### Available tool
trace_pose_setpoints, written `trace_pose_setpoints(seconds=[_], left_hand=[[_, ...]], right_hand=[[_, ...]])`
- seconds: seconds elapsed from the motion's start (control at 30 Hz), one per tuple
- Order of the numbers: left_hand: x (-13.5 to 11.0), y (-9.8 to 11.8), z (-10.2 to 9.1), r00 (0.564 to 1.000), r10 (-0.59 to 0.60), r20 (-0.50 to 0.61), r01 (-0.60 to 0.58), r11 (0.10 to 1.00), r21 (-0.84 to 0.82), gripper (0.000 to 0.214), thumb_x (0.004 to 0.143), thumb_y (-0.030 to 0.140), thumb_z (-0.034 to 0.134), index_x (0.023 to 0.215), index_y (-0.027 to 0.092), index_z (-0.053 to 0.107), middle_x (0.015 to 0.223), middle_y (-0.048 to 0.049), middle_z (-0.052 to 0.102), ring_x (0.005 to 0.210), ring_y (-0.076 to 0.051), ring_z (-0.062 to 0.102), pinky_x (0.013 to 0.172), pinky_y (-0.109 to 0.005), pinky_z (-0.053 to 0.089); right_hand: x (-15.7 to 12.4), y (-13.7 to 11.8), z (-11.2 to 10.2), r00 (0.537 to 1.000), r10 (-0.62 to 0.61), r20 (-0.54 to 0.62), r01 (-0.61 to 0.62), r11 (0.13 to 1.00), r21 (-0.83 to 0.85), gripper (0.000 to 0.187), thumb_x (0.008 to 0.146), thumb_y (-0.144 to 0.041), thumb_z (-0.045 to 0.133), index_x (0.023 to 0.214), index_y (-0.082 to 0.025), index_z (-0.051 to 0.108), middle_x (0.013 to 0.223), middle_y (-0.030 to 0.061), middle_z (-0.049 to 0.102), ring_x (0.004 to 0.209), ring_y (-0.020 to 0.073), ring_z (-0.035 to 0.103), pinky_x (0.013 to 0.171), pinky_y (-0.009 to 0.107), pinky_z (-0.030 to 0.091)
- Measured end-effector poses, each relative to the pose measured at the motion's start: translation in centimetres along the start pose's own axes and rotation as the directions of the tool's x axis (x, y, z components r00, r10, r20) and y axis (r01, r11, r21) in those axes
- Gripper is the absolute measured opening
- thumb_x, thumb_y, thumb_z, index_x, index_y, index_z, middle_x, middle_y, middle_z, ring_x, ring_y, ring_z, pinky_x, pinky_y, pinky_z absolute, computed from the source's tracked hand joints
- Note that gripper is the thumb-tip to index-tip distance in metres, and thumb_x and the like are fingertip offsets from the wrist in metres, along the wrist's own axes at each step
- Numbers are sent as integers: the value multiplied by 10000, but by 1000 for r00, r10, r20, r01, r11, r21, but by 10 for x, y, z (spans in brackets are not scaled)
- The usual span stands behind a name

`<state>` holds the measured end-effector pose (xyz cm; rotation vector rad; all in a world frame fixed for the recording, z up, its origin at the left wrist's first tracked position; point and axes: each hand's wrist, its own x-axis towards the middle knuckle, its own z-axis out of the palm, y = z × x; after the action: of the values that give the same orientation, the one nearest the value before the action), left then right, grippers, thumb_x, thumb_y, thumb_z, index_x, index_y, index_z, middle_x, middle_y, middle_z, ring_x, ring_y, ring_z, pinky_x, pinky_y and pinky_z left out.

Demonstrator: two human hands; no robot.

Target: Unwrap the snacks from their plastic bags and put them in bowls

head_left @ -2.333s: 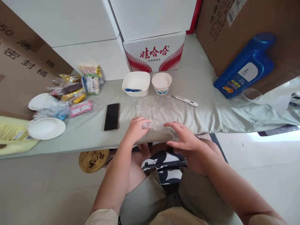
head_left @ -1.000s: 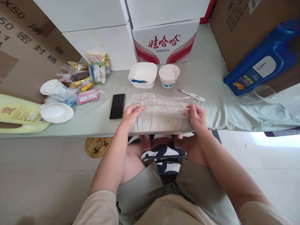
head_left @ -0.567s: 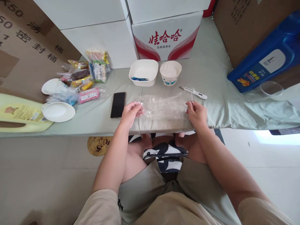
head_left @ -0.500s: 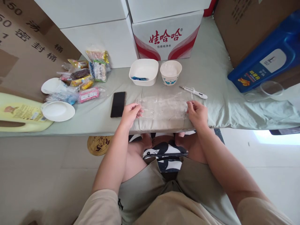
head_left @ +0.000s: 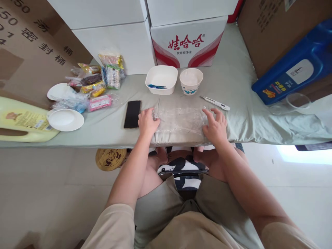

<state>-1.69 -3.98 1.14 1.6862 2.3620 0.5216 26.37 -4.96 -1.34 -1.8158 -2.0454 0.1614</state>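
Note:
A clear, wrinkled plastic sheet or bag (head_left: 180, 120) lies spread on the cloth-covered table in front of me. At its left end rests my left hand (head_left: 149, 121), fingers apart and curved over the edge. My right hand (head_left: 215, 126) is at the right end, its fingers spread with nothing gripped between them. Just beyond the right hand is a white craft knife (head_left: 215, 103). A black phone (head_left: 132, 114) lies left of my left hand. Behind the plastic stand a white tub (head_left: 166, 74) with blue packets (head_left: 157, 86) inside and a patterned paper bowl (head_left: 191, 81).
Wrapped snacks (head_left: 95, 83) and white lids (head_left: 66, 120) are piled at the left, beside a yellow jug (head_left: 23, 119). White cartons (head_left: 189, 43) line the back. A blue bottle (head_left: 293, 65) and a clear plastic cup (head_left: 298, 101) are at the right.
Both hands have loosened from pinching the plastic's ends, and their fingers have spread. The plastic now lies on the table. The view has shifted slightly.

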Motion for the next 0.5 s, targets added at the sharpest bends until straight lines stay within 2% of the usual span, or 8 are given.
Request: trace_pose_setpoints(seconds=[0.1,0.13,0.2,0.23,0.27,0.37,0.43,0.5], left_hand=[[3,-2,4,997,47,60,-40,993,-113,599,768,124,639,1348,261,577,1241,-109,668,1236,-310,554,1068,-465,427],[5,-3,5,995,65,71,-50,981,-187,601,740,85,635,1313,263,596,1150,-95,692,1176,-296,580,1057,-455,429],[9,-5,8,992,99,74,-65,930,-362,586,679,31,632,1219,256,636,940,-59,694,997,-262,618,999,-426,450],[10,-4,10,990,119,74,-74,894,-442,577,657,17,626,1183,254,647,853,-36,672,898,-238,616,955,-405,462],[12,-3,11,986,144,80,-84,857,-508,572,643,11,618,1160,253,650,795,-12,647,815,-212,602,910,-380,470],[11,7,11,956,250,156,-94,760,-644,564,631,18,590,1143,250,632,749,36,609,694,-146,568,793,-303,468],[7,16,9,918,326,225,-66,686,-725,541,622,32,582,1121,235,617,751,50,599,691,-123,575,751,-271,461],[2,21,5,873,396,286,-20,613,-790,516,613,57,592,1103,221,604,742,56,588,690,-113,583,721,-254,458]], right_hand=[[-25,-3,-7,982,-113,149,129,986,-105,822,703,-93,546,1494,-305,470,1581,127,353,1477,389,296,1139,616,309],[-34,-3,-11,962,-155,225,184,977,-110,841,687,-101,568,1492,-321,470,1601,118,340,1497,401,266,1150,638,282],[-44,-1,-23,884,-254,391,295,954,-46,839,669,-158,631,1473,-352,488,1621,109,337,1503,423,265,1147,667,270],[-45,-2,-30,862,-284,419,318,948,-11,792,688,-215,659,1453,-357,510,1624,109,340,1505,437,261,1142,683,265],[-41,-3,-38,870,-294,397,315,949,12,726,723,-281,673,1432,-352,532,1623,114,345,1510,448,246,1140,701,248],[-12,-18,-54,939,-285,195,270,958,101,595,829,-416,641,1407,-303,550,1581,145,412,1504,428,276,1158,687,233],[12,-34,-53,892,-385,237,326,911,253,712,794,-407,686,1463,-266,489,1542,161,464,1429,376,422,1125,578,365],[31,-47,-43,805,-443,395,327,887,327,834,701,-380,762,1472,-234,479,1476,173,536,1305,360,547,1004,485,477]])
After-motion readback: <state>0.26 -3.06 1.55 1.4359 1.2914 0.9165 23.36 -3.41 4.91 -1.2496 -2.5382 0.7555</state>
